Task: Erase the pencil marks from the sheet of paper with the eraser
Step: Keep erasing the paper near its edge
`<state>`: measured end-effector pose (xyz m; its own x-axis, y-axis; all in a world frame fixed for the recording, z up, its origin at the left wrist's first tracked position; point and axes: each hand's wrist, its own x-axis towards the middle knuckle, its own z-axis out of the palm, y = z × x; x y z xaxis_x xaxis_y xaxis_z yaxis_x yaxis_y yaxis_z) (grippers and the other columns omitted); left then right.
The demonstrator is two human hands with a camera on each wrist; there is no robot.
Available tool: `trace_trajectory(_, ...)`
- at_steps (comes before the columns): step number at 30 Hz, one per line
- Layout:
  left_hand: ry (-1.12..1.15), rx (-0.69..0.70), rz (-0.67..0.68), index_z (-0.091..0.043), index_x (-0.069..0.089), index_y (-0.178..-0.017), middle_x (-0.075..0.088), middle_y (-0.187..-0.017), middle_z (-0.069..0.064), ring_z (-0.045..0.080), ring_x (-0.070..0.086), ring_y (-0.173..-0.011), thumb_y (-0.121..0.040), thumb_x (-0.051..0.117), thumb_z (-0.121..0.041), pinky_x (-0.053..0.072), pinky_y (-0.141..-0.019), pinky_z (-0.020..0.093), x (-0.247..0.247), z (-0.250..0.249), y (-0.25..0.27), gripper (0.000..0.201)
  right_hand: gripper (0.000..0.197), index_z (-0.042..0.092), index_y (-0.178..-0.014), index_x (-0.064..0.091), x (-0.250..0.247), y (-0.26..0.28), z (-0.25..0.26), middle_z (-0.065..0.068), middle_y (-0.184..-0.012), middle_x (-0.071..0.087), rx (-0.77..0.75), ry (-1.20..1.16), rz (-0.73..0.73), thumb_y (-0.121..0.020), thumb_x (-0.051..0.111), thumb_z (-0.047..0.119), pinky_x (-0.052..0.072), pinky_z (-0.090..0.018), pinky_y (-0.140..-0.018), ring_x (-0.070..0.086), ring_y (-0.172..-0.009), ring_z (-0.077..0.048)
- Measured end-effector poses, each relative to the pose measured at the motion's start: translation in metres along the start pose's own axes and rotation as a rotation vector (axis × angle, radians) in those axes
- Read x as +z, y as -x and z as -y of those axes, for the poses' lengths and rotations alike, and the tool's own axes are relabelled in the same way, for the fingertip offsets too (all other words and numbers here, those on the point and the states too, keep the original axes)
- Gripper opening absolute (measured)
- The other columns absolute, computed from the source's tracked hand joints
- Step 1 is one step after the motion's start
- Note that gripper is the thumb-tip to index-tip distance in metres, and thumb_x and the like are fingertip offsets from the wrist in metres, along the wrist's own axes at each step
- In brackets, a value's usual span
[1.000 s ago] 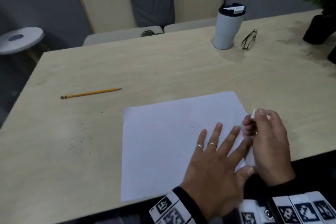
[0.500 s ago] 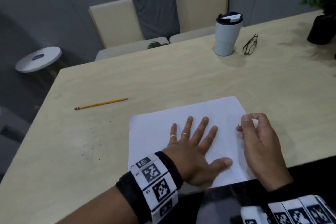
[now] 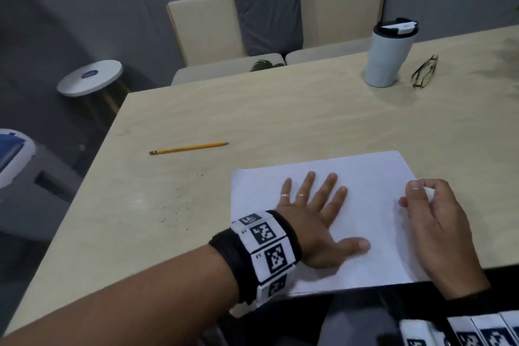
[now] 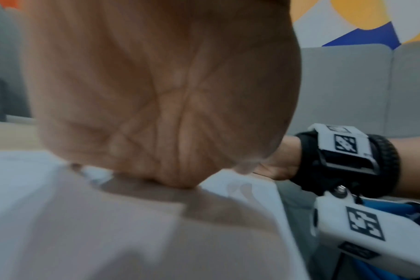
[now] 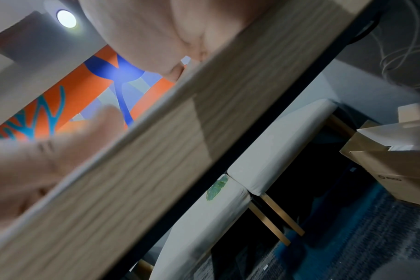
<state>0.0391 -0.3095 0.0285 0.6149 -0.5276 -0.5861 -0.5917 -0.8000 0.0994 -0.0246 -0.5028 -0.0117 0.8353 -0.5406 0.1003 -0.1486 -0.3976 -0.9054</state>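
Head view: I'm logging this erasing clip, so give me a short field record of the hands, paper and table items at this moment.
left hand: flat, fingers spread, pressing on the sheet of paper
right hand: pinches the eraser at the sheet's right edge
pencil marks: none discernible
pencil: on the table, left of the sheet
far right: tumbler, glasses

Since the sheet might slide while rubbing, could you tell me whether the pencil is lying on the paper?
No, the pencil lies on the bare table, apart from the sheet of paper, off to its left.
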Motion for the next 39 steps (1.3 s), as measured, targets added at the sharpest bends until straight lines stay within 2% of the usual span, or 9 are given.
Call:
trace_trajectory(5, -0.06, -0.326, -0.077, -0.017, -0.03, -0.159, -0.046, -0.161, 0.003, 0.029, -0.044, -0.149, -0.084, 0.011, -0.097, -0.029, -0.116, 0.062, 0.001, 0.047, 0.026, 0.117, 0.049, 0.017, -0.115, 0.058, 0.0, 0.001, 0.002, 0.011, -0.092, 0.069, -0.003, 0.003, -0.012, -0.094, 0.041, 0.059, 0.041, -0.041, -0.081, 0.065, -0.087, -0.019)
trace_trajectory(8, -0.066, 0.007, -0.095, -0.024, -0.029, -0.161, -0.045, -0.162, -0.005, 0.024, -0.045, -0.149, -0.09, 0.011, -0.091, -0.023, -0.122, 0.06, 0.013, 0.029, 0.032, 0.105, 0.049, 0.019, -0.116, 0.057, 0.001, 0.002, 0.002, 0.013, -0.093, 0.068, 0.004, 0.02, 0.003, -0.094, 0.04, 0.06, 0.038, -0.039, -0.079, 0.062, -0.087, -0.008)
trace_trajectory(11, -0.043, 0.153, -0.026, -0.035, -0.031, -0.159, -0.048, -0.159, -0.014, 0.014, -0.047, -0.146, -0.092, 0.011, -0.09, -0.024, -0.123, 0.056, 0.021, 0.039, 0.034, 0.096, 0.047, 0.021, -0.114, 0.057, 0.001, 0.001, -0.004, 0.013, -0.096, 0.069, -0.012, 0.027, 0.004, -0.097, 0.041, 0.062, 0.043, -0.041, -0.081, 0.063, -0.089, -0.025)
trace_trajectory(16, -0.049, -0.328, -0.1, -0.017, -0.028, -0.161, -0.043, -0.163, 0.001, 0.024, -0.037, -0.153, -0.084, 0.007, -0.096, -0.02, -0.124, 0.057, 0.007, 0.104, 0.037, 0.116, 0.055, 0.026, -0.113, 0.055, 0.002, 0.0, -0.011, 0.01, -0.098, 0.071, -0.008, 0.049, -0.004, -0.092, 0.037, 0.073, 0.048, -0.036, -0.077, 0.066, -0.096, -0.033)
trace_trajectory(22, -0.187, 0.218, -0.066, -0.03, -0.025, -0.162, -0.04, -0.165, -0.008, 0.018, -0.038, -0.153, -0.096, 0.01, -0.083, -0.022, -0.125, 0.049, 0.019, 0.086, 0.048, 0.092, 0.049, 0.026, -0.113, 0.055, 0.002, 0.003, -0.002, 0.003, -0.099, 0.071, -0.004, 0.095, 0.016, -0.095, 0.037, 0.068, 0.051, -0.054, -0.091, 0.065, -0.097, -0.036)
trace_trajectory(28, -0.132, -0.329, -0.087, -0.014, -0.029, -0.16, -0.04, -0.165, 0.005, 0.027, -0.037, -0.154, -0.084, 0.008, -0.096, -0.023, -0.123, 0.057, 0.014, 0.119, 0.052, 0.118, 0.051, 0.021, -0.116, 0.055, 0.001, 0.006, 0.006, -0.004, -0.099, 0.073, -0.008, 0.079, 0.019, -0.096, 0.037, 0.065, 0.049, -0.052, -0.09, 0.065, -0.095, -0.036)
trace_trajectory(32, -0.14, -0.105, -0.04, -0.02, -0.031, -0.16, -0.042, -0.164, -0.001, 0.024, -0.04, -0.151, -0.087, 0.006, -0.093, -0.02, -0.125, 0.056, 0.015, 0.112, 0.059, 0.109, 0.053, 0.035, -0.109, 0.055, 0.005, 0.004, -0.002, 0.008, -0.095, 0.071, -0.001, 0.033, -0.019, -0.095, 0.038, 0.083, 0.054, -0.051, -0.091, 0.066, -0.094, -0.038)
trace_trajectory(36, -0.061, -0.398, -0.097, -0.007, -0.023, -0.162, -0.035, -0.168, 0.01, 0.031, -0.034, -0.155, -0.082, 0.008, -0.098, -0.021, -0.124, 0.057, 0.013, 0.127, 0.062, 0.124, 0.033, 0.058, -0.098, 0.054, 0.006, 0.002, -0.003, 0.013, -0.086, 0.071, 0.026, 0.031, -0.066, -0.094, 0.037, 0.086, 0.048, -0.016, -0.071, 0.065, -0.089, -0.037)
trace_trajectory(39, -0.095, -0.228, -0.155, -0.014, -0.024, -0.163, -0.037, -0.167, 0.005, 0.03, -0.035, -0.154, -0.087, 0.007, -0.094, -0.018, -0.125, 0.058, 0.008, 0.122, 0.059, 0.114, 0.025, 0.058, -0.097, 0.054, 0.007, 0.001, -0.004, 0.01, -0.088, 0.068, -0.001, 0.084, -0.073, -0.097, 0.038, 0.077, 0.052, -0.041, -0.085, 0.065, -0.091, -0.038)
